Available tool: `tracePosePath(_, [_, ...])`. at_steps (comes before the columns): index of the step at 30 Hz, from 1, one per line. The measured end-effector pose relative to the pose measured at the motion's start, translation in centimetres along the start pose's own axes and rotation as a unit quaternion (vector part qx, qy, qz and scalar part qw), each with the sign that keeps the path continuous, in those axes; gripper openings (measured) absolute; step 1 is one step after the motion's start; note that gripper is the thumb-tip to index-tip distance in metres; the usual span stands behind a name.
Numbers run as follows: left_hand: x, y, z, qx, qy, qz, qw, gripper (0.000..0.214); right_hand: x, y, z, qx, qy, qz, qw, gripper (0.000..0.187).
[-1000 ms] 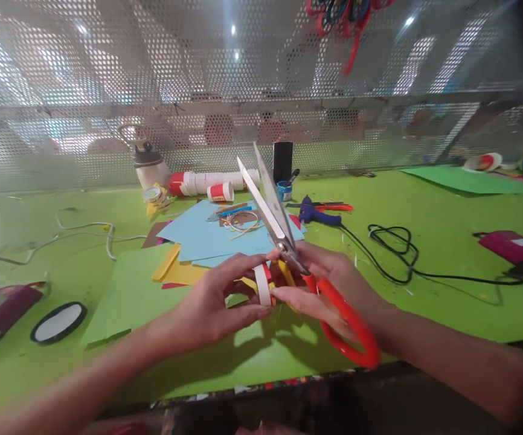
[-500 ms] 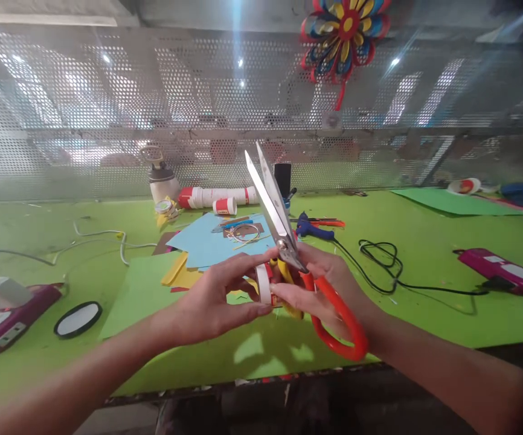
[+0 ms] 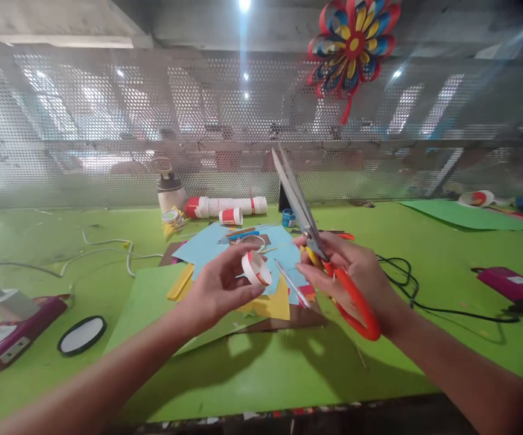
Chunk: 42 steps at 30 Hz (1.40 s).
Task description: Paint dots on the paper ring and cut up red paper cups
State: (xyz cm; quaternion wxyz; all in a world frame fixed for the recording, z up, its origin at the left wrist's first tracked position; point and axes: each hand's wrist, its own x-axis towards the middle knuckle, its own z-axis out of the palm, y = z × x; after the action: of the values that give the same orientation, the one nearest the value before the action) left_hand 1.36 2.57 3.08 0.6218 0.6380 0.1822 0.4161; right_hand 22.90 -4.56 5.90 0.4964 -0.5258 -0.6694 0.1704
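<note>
White ring [image 3: 253, 270] is pinched in the left hand's [image 3: 225, 281] grip; right hand [image 3: 349, 269] holds scissors [image 3: 309, 234]. Cutting appears in hand; another cut requires bringing blades [image 3: 295, 193] to ring.

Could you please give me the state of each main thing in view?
Scissors, held up in the right hand, blades nearly closed
White ring, held in the left hand, tilted
Loose cup, on its side
Cup stack, nested, lying lengthwise
White charger, plugged into the power strip
Paper flower, up high, petals spread
Black-rimmed disc, lying flat
</note>
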Motion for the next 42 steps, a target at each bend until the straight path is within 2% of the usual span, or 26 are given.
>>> tracePosePath(4, [0.3, 0.2, -1.1, -0.037, 0.092, 0.003, 0.995, 0.050, 0.9, 2.9, -0.8, -0.084, -0.012, 0.010, 0.996, 0.027])
tracePosePath(7, [0.2, 0.3, -1.6, -0.053, 0.121, -0.021, 0.991, 0.066, 0.9, 4.8, -1.1, -0.125, -0.020, 0.012, 0.992, 0.039])
tracePosePath(9, [0.2, 0.3, -1.8, -0.060, 0.136, -0.030, 0.988, 0.067, 0.5, 5.5, -1.2, -0.165, -0.028, 0.002, 0.986, 0.041])
tracePosePath(12, [0.3, 0.0, -1.9, -0.065, 0.168, -0.035, 0.983, 0.064, -0.5, 5.5, -1.1, -0.256, -0.066, -0.050, 0.963, 0.037])
tracePosePath(14, [0.5, -0.3, -1.9, -0.056, 0.194, -0.036, 0.979, 0.061, -1.2, 5.2, -0.9, -0.282, -0.094, -0.091, 0.950, 0.035])
tracePosePath(17, [0.6, -0.7, -2.0, -0.038, 0.230, -0.033, 0.972, 0.060, -2.2, 5.1, -0.6, -0.307, -0.100, -0.164, 0.932, 0.042])
tracePosePath(21, [0.6, -0.9, -2.1, -0.008, 0.237, -0.028, 0.971, 0.059, -2.6, 5.5, -0.5, -0.333, -0.079, -0.222, 0.913, 0.047])
tracePosePath(25, [0.6, -1.3, -2.1, 0.014, 0.231, -0.005, 0.973, 0.055, -2.5, 5.9, -0.6, -0.329, -0.075, -0.213, 0.917, 0.049])
tracePosePath(29, [0.6, -1.4, -1.9, 0.044, 0.226, 0.016, 0.973, 0.055, -2.3, 5.7, -0.3, -0.339, -0.065, -0.231, 0.910, 0.050])
tracePosePath(36, [0.4, -1.2, -1.8, 0.070, 0.222, 0.034, 0.972, 0.052, -2.4, 5.5, 0.1, -0.328, -0.067, -0.215, 0.917, 0.054])
tracePosePath(42, [0.3, -1.8, -2.1, 0.124, 0.236, 0.044, 0.963, 0.051, -2.6, 5.7, 0.3, -0.337, -0.067, -0.220, 0.913, 0.056])
